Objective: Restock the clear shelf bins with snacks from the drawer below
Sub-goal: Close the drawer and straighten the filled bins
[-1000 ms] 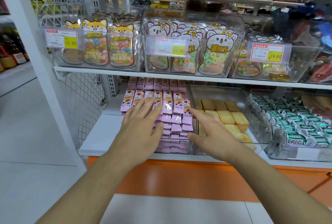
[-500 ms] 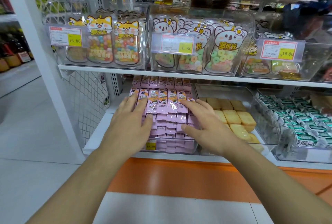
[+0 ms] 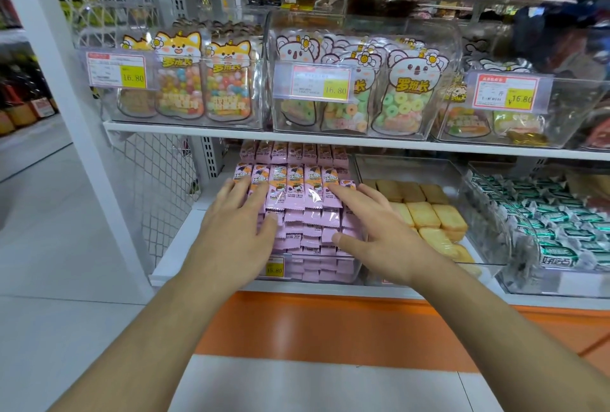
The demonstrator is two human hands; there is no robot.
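A clear bin (image 3: pixel 333 271) on the lower shelf is packed full of small pink snack packets (image 3: pixel 297 193), stacked in rows above its rim. My left hand (image 3: pixel 237 230) lies flat on the left side of the pile, fingers straight and spread. On the right side of the pile rests my right hand (image 3: pixel 373 230), also flat with straight fingers. Neither hand holds a packet. The orange drawer front (image 3: pixel 330 326) below the shelf is closed.
Right of the pink bin stands a clear bin of yellow cakes (image 3: pixel 429 213), then a bin of green-and-white packets (image 3: pixel 554 226). The upper shelf (image 3: pixel 297 136) carries bins of candy bags close above the hands. A white post (image 3: pixel 66 98) and wire mesh stand to the left.
Both hands have slid a little farther back and apart over the pink pile, the left moving toward its left edge. The view has shifted slightly closer.
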